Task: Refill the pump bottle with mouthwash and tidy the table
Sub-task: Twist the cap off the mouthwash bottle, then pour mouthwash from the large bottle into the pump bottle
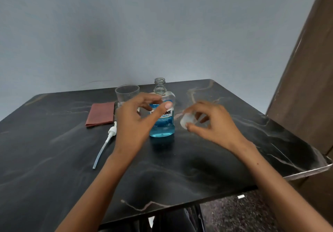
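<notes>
The mouthwash bottle [163, 127], clear with blue liquid and a blue label, stands uncapped at the middle of the dark table [180, 168]. Right behind it rises the threaded neck of a second clear bottle [159, 81]. My left hand [137, 118] hovers in front of the mouthwash bottle's upper left, fingers curled and apart, holding nothing. My right hand [210, 123], to the right of the bottle, pinches a white cap [187, 121] just above the table. A white pump head with its long tube [108, 140] lies on the table to the left.
A clear plastic cup [127, 92] stands at the back left, with a small clear rim [121, 103] in front of it, partly hidden by my left hand. A folded red-brown cloth [100, 113] lies left of them. A brown wooden panel [306, 69] stands past the table's right edge.
</notes>
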Motion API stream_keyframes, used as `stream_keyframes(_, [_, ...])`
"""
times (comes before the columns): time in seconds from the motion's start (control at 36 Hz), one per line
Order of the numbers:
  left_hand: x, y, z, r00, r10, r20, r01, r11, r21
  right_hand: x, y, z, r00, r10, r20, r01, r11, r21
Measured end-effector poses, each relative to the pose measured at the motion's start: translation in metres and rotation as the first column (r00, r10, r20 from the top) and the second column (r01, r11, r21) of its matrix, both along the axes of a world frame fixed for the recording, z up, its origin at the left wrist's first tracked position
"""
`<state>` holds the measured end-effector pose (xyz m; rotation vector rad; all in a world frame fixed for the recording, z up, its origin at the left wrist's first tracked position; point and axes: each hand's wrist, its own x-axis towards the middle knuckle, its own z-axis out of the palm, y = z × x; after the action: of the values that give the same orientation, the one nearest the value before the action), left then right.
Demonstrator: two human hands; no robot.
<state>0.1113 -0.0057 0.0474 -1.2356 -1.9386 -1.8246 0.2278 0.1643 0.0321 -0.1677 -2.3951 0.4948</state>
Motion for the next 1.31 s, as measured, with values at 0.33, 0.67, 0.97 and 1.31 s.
stream_keyframes(0.33, [-0.063,-0.035,-0.006,0.973,0.228,-0.041,-0.226,0.973,0.048,-0.006,0.008,-0.022,0.949,-0.109,0.297,0.068,0.987,0.145])
stream_keyframes(0.67, [-0.097,-0.043,-0.029,0.988,0.075,0.134,-0.058,0.990,-0.130,-0.052,-0.011,-0.016,0.994,0.015,-0.113,-0.051,0.945,-0.323])
stream_keyframes(0.97, [-0.095,-0.045,-0.031,0.992,0.001,0.129,0.012,0.995,-0.096,-0.070,-0.020,-0.022,0.975,0.170,-0.146,-0.220,0.843,-0.491])
stream_keyframes(1.31, [-0.096,-0.043,-0.034,0.985,0.040,0.168,-0.025,0.996,-0.089,-0.082,-0.020,-0.017,0.943,0.275,-0.189,-0.334,0.790,-0.514])
